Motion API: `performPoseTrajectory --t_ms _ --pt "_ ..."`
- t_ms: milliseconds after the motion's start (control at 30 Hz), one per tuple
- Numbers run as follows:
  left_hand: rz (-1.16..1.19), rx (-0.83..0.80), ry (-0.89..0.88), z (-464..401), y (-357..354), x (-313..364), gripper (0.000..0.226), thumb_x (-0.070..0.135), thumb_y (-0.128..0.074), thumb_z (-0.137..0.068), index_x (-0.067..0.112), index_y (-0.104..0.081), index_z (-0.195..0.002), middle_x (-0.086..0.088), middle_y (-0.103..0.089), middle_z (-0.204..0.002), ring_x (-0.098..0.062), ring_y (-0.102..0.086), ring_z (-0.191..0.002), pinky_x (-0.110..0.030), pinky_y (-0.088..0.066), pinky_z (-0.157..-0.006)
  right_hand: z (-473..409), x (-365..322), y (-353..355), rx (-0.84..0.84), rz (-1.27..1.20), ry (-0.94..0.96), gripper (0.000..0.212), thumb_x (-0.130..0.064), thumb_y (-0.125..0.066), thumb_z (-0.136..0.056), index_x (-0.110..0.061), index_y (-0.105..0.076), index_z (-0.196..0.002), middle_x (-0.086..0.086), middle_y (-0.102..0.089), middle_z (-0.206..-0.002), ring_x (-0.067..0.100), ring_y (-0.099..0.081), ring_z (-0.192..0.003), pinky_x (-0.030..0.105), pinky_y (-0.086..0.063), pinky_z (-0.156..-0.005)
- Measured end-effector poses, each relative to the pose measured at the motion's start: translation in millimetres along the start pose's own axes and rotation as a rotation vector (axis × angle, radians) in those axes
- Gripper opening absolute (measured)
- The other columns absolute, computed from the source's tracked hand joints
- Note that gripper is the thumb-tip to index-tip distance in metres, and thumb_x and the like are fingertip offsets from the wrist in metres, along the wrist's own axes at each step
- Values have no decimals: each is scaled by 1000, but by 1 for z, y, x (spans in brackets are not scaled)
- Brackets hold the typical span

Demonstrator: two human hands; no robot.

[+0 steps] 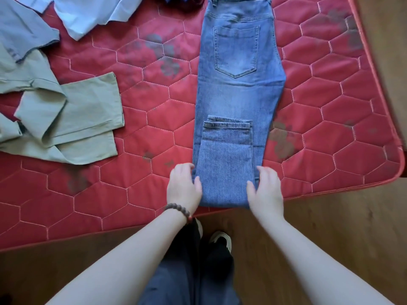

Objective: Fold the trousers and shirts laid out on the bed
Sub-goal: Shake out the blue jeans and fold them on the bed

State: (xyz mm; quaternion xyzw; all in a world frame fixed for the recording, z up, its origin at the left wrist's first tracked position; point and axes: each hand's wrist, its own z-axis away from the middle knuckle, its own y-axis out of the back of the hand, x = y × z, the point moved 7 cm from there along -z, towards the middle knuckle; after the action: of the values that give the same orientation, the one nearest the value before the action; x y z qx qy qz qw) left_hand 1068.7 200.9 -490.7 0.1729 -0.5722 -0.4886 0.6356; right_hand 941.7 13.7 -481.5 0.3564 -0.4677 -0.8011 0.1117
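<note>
At the near edge of the bed (pixel 132 128), close to its right corner, the jeans (pixel 239 89) lie lengthwise with hems doubled back, the left hand (pixel 184 186) and right hand (pixel 265 188) gripping the fold's two sides, bare quilt between them and the green trousers (pixel 72 119) leftward.
</note>
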Motion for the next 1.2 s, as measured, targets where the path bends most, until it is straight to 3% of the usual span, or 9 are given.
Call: performPoseTrajectory --t_ms 100,200,367,533,633,800,1000,1100,1200 --pt "-227 -96 -426 7 -30 42 48 7 -55 -89 -1 -48 -136 -22 -44 -144 -36 -37 -137 -43 -28 -115 8 -45 -31 -30 261 417 54 -7 -64 -85 4 -50 -135 20 -44 -145 35 -38 -137 52 -29 -114" --pt "-516 -334 -448 13 -77 26 59 32 -24 -103 9 -4 -153 -7 3 -162 -22 7 -149 -37 10 -119 12 -40 -70 -151 413 507 57 -18 -55 -93 -1 -37 -145 14 -29 -154 30 -27 -143 52 -23 -116" --pt "-527 -250 -499 12 -83 6 64 45 -28 -96 11 -28 -150 -5 -21 -159 -20 -17 -147 -44 -17 -120 -1 0 -83 -159 509 516 63 -42 -31 -95 -11 -27 -150 5 -20 -158 19 -19 -146 52 -16 -116" --pt "-497 -188 -435 0 -69 1 64 44 -33 -95 13 -30 -150 -1 -21 -159 -22 -11 -148 -50 -11 -117 -14 6 -65 -35 458 338 61 -38 -28 -97 -7 -25 -150 7 -19 -159 20 -16 -147 55 -11 -117" --pt "-520 -157 -478 -29 -64 17 59 39 -32 -95 12 -37 -147 -4 -27 -157 -26 -17 -147 -54 -15 -117 -41 -11 -55 7 430 369 61 -36 -31 -96 -5 -28 -149 9 -23 -157 24 -20 -146 56 -11 -117" --pt "-595 -181 -482 -102 -71 38 60 47 -17 -97 28 -14 -153 5 -7 -162 -26 2 -149 -52 -1 -119 -89 -46 -63 -62 474 550 59 -38 -35 -97 -9 -35 -148 5 -29 -156 24 -26 -144 58 -18 -115" --pt "-569 -177 -423 -121 -52 4 56 55 -5 -95 42 14 -147 12 13 -157 -20 6 -149 -45 6 -119 -104 -10 -51 -63 488 360 61 -44 -17 -97 -18 -10 -151 -7 -5 -158 16 -5 -148 55 -1 -118" --pt "-577 -187 -444 -114 -45 1 55 45 -11 -98 37 6 -150 6 -3 -161 -23 -1 -149 -48 -2 -120 -102 -13 -46 -68 461 402 58 -38 -21 -98 -15 -17 -151 -4 -10 -158 20 -11 -147 57 -7 -117" --pt "-647 -162 -593 -101 -31 2 65 12 -28 -89 25 -18 -152 -4 -24 -159 -31 -20 -146 -55 -18 -116 -95 -2 -32 -60 467 537 59 -17 -41 -91 -13 -32 -149 4 -24 -158 26 -24 -145 60 -17 -115"
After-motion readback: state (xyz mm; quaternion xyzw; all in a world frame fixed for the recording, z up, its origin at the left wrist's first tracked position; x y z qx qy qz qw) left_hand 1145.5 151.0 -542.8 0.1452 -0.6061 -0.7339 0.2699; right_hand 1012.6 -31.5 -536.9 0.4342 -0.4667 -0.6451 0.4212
